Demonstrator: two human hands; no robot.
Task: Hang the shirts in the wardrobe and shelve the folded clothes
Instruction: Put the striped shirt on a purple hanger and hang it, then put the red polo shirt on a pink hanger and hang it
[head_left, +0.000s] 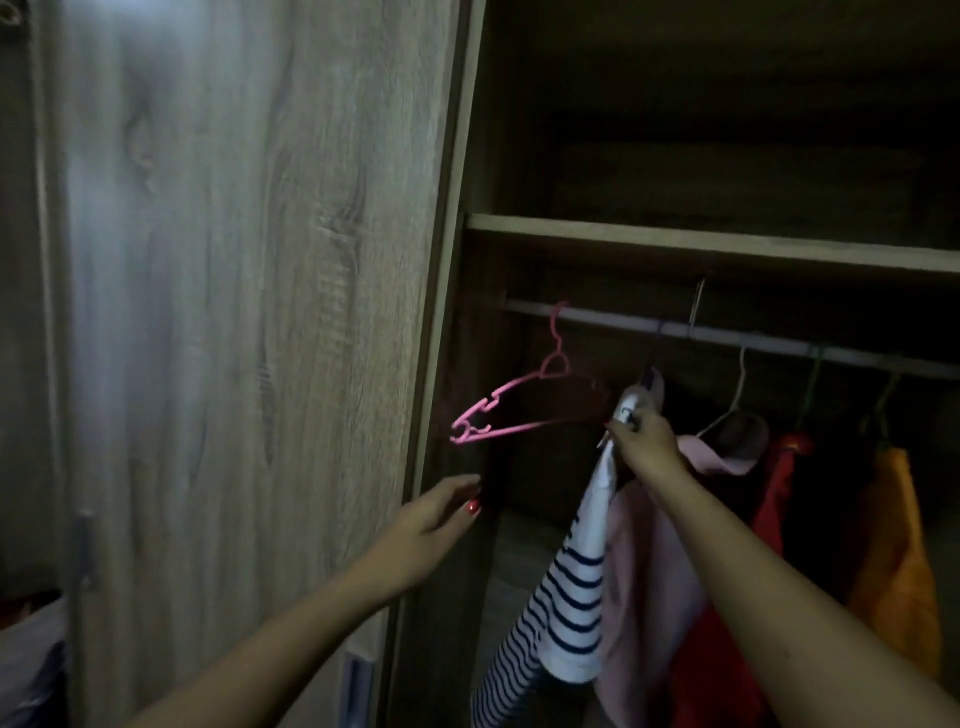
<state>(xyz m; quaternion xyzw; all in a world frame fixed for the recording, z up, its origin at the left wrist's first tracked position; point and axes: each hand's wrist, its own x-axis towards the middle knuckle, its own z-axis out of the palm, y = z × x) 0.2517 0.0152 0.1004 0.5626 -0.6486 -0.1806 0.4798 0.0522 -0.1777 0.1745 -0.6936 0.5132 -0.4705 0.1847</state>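
An empty pink hanger (519, 402) hangs tilted at the left end of the wardrobe rail (727, 335). To its right, my right hand (644, 441) is closed on the top of a white shirt with navy stripes (561, 587), which droops down from its hanger just below the rail. My left hand (436, 519) is open with fingers apart, below the pink hanger and at the wardrobe's left edge, holding nothing. A pale pink garment (654, 587) hangs right behind the striped shirt.
A red garment (774, 499) and an orange garment (898, 561) hang further right on the rail. A wooden shelf (727, 241) runs above the rail. The wardrobe door (234, 312) stands on the left. Some cloth (26, 665) lies at the lower left.
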